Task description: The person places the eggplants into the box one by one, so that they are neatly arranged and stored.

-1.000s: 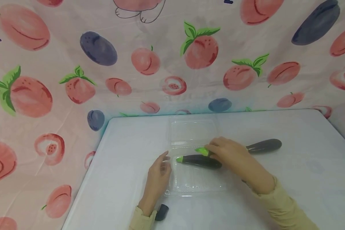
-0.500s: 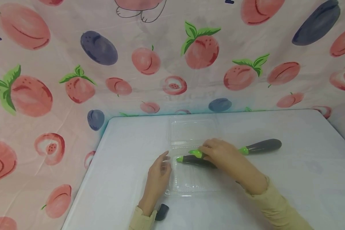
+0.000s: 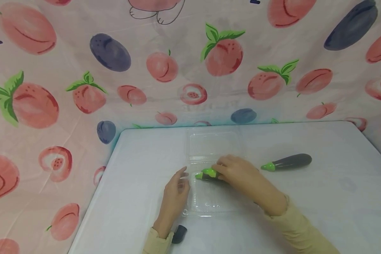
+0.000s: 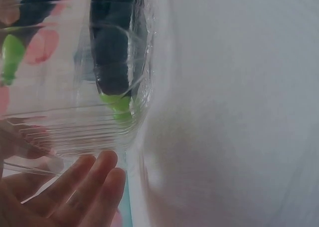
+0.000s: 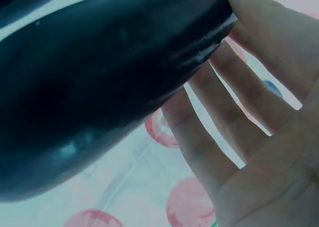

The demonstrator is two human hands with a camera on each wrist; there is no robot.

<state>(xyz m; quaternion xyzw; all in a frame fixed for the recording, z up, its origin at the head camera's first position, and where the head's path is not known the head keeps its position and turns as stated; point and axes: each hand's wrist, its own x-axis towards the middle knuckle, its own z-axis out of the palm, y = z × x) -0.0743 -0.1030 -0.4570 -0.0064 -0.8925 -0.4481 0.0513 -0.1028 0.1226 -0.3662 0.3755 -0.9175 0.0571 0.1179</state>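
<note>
My right hand (image 3: 241,180) pinches a dark eggplant (image 5: 114,82) with a green stem end between thumb and fingertips; in the head view mostly its green tip shows, pointing left. The held eggplant is over a clear plastic clamshell box (image 3: 209,203). Another eggplant (image 4: 117,42) lies inside the box along its far side, partly covered by my right hand in the head view. My left hand (image 3: 174,197) stays at the box's left side, and its extended fingers (image 4: 94,182) touch the ribbed wall.
A third eggplant (image 3: 292,161) lies on the white table (image 3: 330,201) to the right, green end towards the box. The box's clear lid (image 3: 214,143) is folded back flat behind it. A fruit-print cloth (image 3: 190,63) hangs behind and at the left.
My right hand has carried its eggplant left and slightly nearer, over the eggplant in the box, uncovering the third eggplant's green end. The left hand has kept its place.
</note>
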